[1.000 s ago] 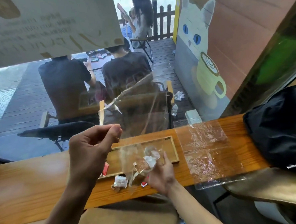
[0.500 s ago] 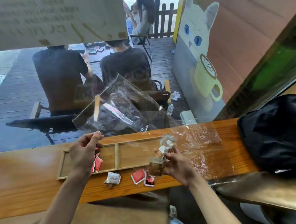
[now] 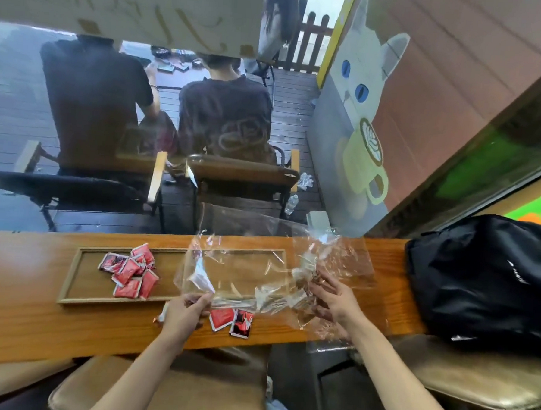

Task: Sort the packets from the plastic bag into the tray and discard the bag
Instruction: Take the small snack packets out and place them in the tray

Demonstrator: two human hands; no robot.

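Observation:
A long wooden tray (image 3: 71, 276) lies on the counter. Several red packets (image 3: 131, 272) are heaped in its left compartment. A clear plastic bag (image 3: 234, 272) hangs crumpled over the right compartment, and my left hand (image 3: 185, 310) pinches its near edge. My right hand (image 3: 333, 297) is beside the tray's right end, fingers spread, fingertips touching white and brown packets (image 3: 303, 277) among crinkled plastic. Two red packets (image 3: 230, 320) lie loose on the counter in front of the tray. A pale packet (image 3: 162, 316) peeks out under my left hand.
A second sheet of clear plastic (image 3: 351, 259) lies flat on the counter (image 3: 22, 317) to the right. A black backpack (image 3: 484, 278) fills the counter's right end. A glass window runs along the far edge. Padded stools (image 3: 165, 384) stand below the near edge.
My left hand has lowered the bag from mid-air down over the tray's right half. My right hand has dropped to the counter by the tray's right end and loosened round its packets.

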